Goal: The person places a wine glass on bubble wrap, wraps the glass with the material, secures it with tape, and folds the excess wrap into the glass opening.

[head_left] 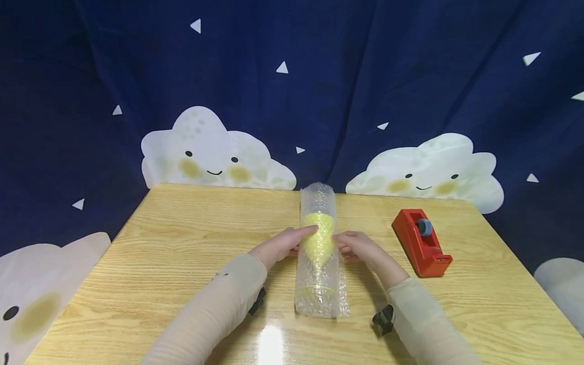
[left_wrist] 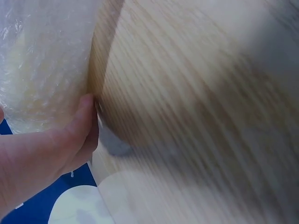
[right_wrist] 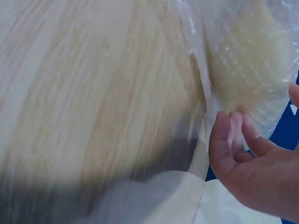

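Observation:
A yellow, goblet-shaped thing (head_left: 319,248) shows through a long roll of bubble wrap (head_left: 318,198) lying lengthwise on the table. Its wide part is toward the far end, and a thin stem runs down to a base near me. My left hand (head_left: 284,244) grips the roll from the left, thumb laid over the top and fingers low along its side. From the right, my right hand (head_left: 360,248) holds the roll with bent fingers at its lower side. In the right wrist view, the fingertips (right_wrist: 222,122) touch the bubble wrap (right_wrist: 252,60). A loose flap of wrap sticks out at the near right.
A red tape dispenser (head_left: 421,246) with a bluish roll of tape (head_left: 424,227) stands right of my right hand. The wooden table (head_left: 196,223) ends at a dark blue curtain (head_left: 274,91) with printed clouds. A small black device (head_left: 383,320) sits by my right sleeve.

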Demonstrator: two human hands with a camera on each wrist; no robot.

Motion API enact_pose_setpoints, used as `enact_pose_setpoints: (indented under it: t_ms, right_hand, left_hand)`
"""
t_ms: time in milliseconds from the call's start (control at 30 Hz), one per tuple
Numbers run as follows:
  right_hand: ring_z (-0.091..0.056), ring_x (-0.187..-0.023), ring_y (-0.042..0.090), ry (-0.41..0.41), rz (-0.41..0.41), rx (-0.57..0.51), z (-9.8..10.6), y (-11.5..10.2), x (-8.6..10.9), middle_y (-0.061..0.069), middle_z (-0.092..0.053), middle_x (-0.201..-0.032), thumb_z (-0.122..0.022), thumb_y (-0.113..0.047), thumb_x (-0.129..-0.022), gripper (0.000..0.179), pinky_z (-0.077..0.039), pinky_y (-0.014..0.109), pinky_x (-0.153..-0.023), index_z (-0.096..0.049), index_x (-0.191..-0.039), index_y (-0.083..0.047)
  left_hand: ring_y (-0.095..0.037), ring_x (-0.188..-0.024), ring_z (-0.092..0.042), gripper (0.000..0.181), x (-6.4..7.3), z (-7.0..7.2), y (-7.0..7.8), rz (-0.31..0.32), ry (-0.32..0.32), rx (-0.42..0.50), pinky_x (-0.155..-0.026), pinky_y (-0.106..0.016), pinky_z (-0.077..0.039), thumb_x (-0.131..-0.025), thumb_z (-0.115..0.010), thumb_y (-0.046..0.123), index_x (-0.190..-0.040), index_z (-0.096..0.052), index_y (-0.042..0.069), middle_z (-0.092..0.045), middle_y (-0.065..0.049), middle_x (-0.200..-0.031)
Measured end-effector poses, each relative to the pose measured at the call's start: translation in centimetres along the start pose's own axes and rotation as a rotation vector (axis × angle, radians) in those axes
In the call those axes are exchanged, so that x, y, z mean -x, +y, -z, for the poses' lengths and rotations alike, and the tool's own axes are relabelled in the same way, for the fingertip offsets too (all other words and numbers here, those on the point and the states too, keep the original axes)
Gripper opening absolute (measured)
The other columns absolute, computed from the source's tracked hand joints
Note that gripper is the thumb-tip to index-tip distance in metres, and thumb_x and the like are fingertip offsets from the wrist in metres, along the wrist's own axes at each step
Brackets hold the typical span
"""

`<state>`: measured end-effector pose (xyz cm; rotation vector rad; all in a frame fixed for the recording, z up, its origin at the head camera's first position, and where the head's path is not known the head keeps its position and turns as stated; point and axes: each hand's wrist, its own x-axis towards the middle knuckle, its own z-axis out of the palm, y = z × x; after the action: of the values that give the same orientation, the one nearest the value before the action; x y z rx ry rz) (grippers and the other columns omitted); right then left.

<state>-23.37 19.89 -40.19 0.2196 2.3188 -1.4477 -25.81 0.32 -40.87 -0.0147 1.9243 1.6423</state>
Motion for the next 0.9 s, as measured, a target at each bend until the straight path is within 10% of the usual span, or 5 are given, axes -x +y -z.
enact_pose_setpoints:
  t_ms: [267,700,900]
  right_hand:
    - [-0.056,-0.07,0.006,0.0,0.033,-0.018,0.18,0.2,0.04,-0.005,-0.059,-0.074,-0.057,-0.027,-0.09,0.043,-0.051,0.028,-0.073,-0.053,-0.115,0.008]
    - [-0.062,-0.074,0.005,-0.012,0.071,-0.032,0.5,0.47,-0.08,-0.005,-0.066,-0.078,-0.058,-0.024,-0.089,0.041,-0.053,0.027,-0.073,-0.056,-0.116,0.008]
    - [-0.054,-0.076,0.014,0.075,0.087,0.04,0.65,-0.06,0.3,0.008,-0.063,-0.096,-0.062,-0.021,-0.087,0.045,-0.053,0.033,-0.07,-0.053,-0.122,0.007]
  left_hand:
    - [-0.021,-0.1,-0.056,0.071,0.21,-0.03,0.05,0.017,0.002,-0.033,-0.095,-0.037,-0.047,-0.09,-0.052,0.045,-0.137,-0.036,-0.005,-0.05,-0.016,-0.124]
    - [-0.014,-0.081,-0.055,0.057,0.17,0.24,0.05,0.028,-0.013,0.019,-0.084,-0.03,-0.05,-0.088,-0.054,0.036,-0.131,-0.045,0.0,-0.057,-0.008,-0.099]
    - [-0.017,-0.09,-0.057,0.06,0.18,0.02,0.22,0.017,-0.016,0.038,-0.09,-0.034,-0.049,-0.086,-0.057,0.033,-0.134,-0.042,0.0,-0.055,-0.013,-0.116]
